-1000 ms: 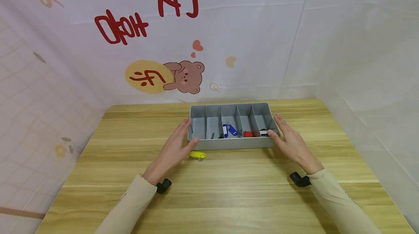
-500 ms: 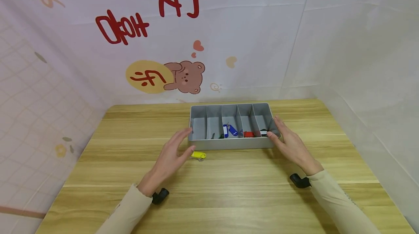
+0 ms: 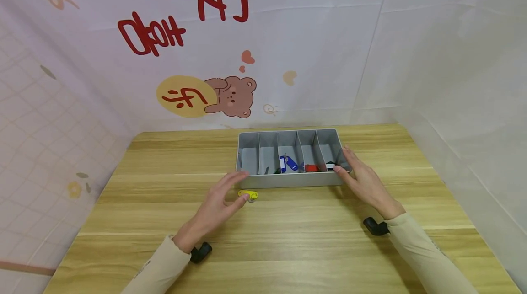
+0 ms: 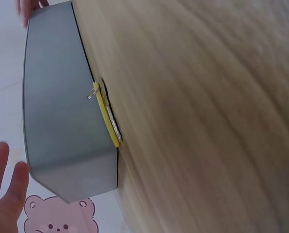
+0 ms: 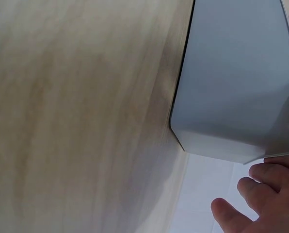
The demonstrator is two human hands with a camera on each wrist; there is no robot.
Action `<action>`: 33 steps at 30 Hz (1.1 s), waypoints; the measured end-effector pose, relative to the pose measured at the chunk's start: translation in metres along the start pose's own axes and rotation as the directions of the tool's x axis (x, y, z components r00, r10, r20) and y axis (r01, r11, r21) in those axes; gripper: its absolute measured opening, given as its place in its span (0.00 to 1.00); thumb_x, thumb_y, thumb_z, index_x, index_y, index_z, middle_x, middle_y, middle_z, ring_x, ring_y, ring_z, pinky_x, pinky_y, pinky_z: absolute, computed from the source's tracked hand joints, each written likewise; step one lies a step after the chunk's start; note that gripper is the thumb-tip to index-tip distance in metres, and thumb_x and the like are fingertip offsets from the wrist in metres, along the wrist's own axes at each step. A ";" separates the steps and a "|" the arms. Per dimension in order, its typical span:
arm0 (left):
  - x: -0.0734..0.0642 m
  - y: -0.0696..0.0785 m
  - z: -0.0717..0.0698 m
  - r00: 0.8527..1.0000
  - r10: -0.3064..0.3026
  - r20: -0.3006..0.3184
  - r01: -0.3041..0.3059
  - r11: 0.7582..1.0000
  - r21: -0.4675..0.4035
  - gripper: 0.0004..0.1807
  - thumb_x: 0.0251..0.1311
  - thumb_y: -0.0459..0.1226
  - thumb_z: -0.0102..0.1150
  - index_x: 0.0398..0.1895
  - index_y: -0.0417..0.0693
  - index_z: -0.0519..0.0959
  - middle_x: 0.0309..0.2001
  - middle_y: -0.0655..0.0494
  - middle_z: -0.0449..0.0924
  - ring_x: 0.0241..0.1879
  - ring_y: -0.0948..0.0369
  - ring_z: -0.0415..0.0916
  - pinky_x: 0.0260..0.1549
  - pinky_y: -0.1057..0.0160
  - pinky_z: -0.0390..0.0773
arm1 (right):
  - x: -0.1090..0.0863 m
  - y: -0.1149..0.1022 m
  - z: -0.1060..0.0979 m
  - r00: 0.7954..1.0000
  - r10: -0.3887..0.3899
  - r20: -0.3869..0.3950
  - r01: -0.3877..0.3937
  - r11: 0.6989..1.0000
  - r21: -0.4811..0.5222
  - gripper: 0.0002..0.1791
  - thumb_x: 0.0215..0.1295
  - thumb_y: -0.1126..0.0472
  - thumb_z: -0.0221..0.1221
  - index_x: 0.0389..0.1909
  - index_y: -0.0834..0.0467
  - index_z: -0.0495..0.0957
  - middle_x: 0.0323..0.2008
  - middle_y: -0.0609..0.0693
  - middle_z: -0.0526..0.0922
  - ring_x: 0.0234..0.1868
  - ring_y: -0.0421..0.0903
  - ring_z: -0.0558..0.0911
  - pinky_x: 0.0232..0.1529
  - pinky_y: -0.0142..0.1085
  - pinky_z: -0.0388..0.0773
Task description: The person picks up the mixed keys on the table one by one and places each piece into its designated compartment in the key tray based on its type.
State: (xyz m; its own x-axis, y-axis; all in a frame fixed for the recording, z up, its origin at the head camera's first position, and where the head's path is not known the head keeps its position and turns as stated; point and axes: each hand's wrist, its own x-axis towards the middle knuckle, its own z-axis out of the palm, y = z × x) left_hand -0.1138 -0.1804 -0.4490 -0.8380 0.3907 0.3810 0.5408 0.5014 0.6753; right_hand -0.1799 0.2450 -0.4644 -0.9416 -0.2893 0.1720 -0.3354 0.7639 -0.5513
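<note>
A grey divided storage box (image 3: pixel 288 181) stands toward the table's back. My right hand (image 3: pixel 366 186) holds its right front corner, thumb over the front rim and fingers along the end wall. In the right wrist view the fingers (image 5: pixel 256 194) are slightly bent beside that end; the thumb is mostly hidden. A yellow key tag (image 3: pixel 244 192) with a metal ring lies on the table against the box's front, near its left end. Over and beside the tag hangs my left hand (image 3: pixel 212 214), thumb and fingers spread, holding nothing. The left wrist view shows its fingers (image 4: pixel 16 187) apart.
Inside the compartments lie blue key tags (image 3: pixel 292 163), a red tag (image 3: pixel 311 168) and a black-and-white item (image 3: pixel 330 166). A dark green piece (image 3: pixel 277 171) is partly hidden by the front wall. Printed cloth walls (image 3: pixel 321 56) enclose the wooden table (image 3: pixel 296 248).
My left hand has left the box's left end, drawn back, then come in low over the yellow key tag. My right hand stays at the box's right corner, and the box has not moved.
</note>
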 end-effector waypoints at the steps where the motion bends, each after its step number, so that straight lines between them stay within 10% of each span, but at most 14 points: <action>1: 0.000 0.001 0.000 1.000 -0.005 0.020 0.005 1.000 -0.007 0.28 0.67 0.37 0.68 0.71 0.49 0.75 0.70 0.50 0.73 0.70 0.48 0.70 0.60 0.43 0.77 | 0.000 0.000 0.000 1.000 -0.001 0.000 0.001 1.000 -0.001 0.42 0.81 0.44 0.52 0.81 0.66 0.51 0.80 0.66 0.53 0.77 0.69 0.57 0.70 0.67 0.58; 33: 0.007 -0.011 0.002 0.896 -0.142 0.420 0.119 0.990 0.081 0.35 0.76 0.53 0.55 0.79 0.47 0.65 0.75 0.49 0.68 0.74 0.47 0.64 0.70 0.42 0.65 | 0.000 -0.002 -0.001 1.000 0.003 0.015 -0.004 1.000 0.007 0.44 0.80 0.44 0.53 0.81 0.67 0.49 0.80 0.66 0.51 0.78 0.69 0.55 0.71 0.66 0.57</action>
State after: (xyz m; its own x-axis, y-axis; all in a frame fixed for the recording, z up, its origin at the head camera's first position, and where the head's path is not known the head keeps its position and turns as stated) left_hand -0.1252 -0.1816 -0.4550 -0.7974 0.6031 -0.0194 0.4416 0.6052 0.6624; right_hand -0.1791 0.2444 -0.4624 -0.9423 -0.2955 0.1575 -0.3318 0.7610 -0.5575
